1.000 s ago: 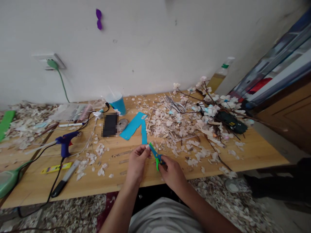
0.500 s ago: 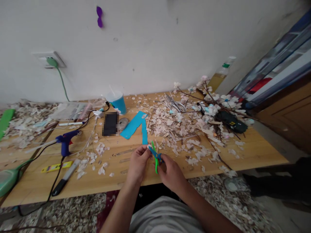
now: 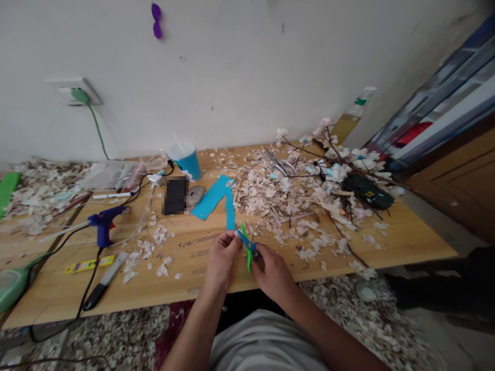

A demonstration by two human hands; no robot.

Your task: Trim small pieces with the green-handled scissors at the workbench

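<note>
My right hand (image 3: 273, 268) grips green-and-blue scissors (image 3: 249, 246) by their handles, with the blades somewhat apart and pointing up and left. My left hand (image 3: 223, 252) is pinched closed by the blade tips. Between its fingertips is a small pale piece, mostly hidden, so its kind is unclear. Just beyond the hands lie a wide blue paper strip (image 3: 211, 200) and a narrower blue strip (image 3: 230, 212). To their right spreads a heap of pale petal-like scraps (image 3: 263, 193).
On the left are a blue glue gun (image 3: 104, 224), a black-handled blade tool (image 3: 104, 283) and a yellow packet (image 3: 88, 264). A blue cup (image 3: 187, 164) stands near the wall. Blossom branches (image 3: 336, 165), silver scissors (image 3: 282, 166) and a bottle (image 3: 351, 116) are at the right.
The green handle of the scissors has shifted slightly up, nearer the blue one. My left hand stays almost in place, and the whole view has tilted a little.
</note>
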